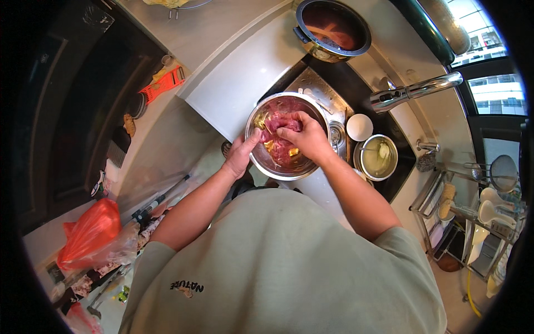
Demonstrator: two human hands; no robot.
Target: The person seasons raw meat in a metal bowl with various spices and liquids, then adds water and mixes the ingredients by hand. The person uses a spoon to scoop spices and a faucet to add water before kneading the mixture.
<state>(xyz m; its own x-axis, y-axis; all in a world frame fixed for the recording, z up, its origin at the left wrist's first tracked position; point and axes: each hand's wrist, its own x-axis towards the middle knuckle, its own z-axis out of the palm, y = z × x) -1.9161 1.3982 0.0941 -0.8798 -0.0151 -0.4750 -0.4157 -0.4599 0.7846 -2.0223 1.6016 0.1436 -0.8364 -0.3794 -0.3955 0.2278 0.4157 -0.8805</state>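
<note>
Before me is a stainless steel bowl [288, 174] holding raw red meat [281, 152] mixed with thin yellowish shreds [263, 121]. My left hand [242, 152] grips the bowl's left rim, its thumb over the edge on the inside. Inside the bowl, my right hand [306, 135] has its fingers bent around some of the meat, touching it with thumb and fingertips. The bowl sits at the near edge of a dark-rimmed sink [311, 75] and partly covers it. The bowl's underside is hidden.
Right of the bowl stand a white bowl [359, 127] and a metal pot of cloudy liquid [379, 158]. A chrome faucet [417, 92] reaches over the sink. Behind is a pot of reddish liquid [331, 29]. An orange grater [162, 85] lies left; a dish rack [467, 221] stands right.
</note>
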